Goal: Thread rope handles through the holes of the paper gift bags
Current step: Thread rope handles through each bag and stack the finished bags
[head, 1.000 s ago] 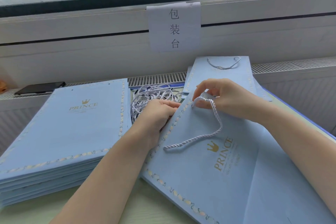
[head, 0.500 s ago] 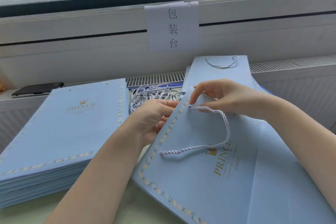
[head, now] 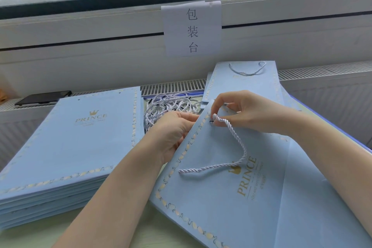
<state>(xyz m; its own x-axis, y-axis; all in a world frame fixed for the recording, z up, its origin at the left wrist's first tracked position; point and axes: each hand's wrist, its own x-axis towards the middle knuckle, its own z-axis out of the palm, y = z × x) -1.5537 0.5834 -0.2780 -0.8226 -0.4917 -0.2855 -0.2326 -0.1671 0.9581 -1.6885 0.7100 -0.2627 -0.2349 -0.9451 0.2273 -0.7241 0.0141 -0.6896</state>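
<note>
Threading rope (head: pixel 235 141) into bag (head: pixel 231 197), which lies flat on the counter (head: pixel 84 235). Right hand (head: pixel 241 112) pinches the rope just behind its black tip, tip at the top-edge hole. Left hand (head: pixel 173 133) grips the bag's top edge, fingers curled under. Advice: keep the pinch close to the tip, aim straight, left hand braces paper. Spare ropes (head: pixel 169 106) just behind; unthreaded stack (head: pixel 70 147) left, done bags (head: pixel 245 82) beyond.

You have a pale blue gift bag (head: pixel 231 197) before you, bordered with a cream and gold chain pattern, its crown and PRINCE lettering gold; the rope handle (head: pixel 231 143) is twisted white and silver-grey with a black tip; the stack of bags (head: pixel 70 147) matches, blue and gold; the paper sign (head: pixel 192 28) is white with black characters.
</note>
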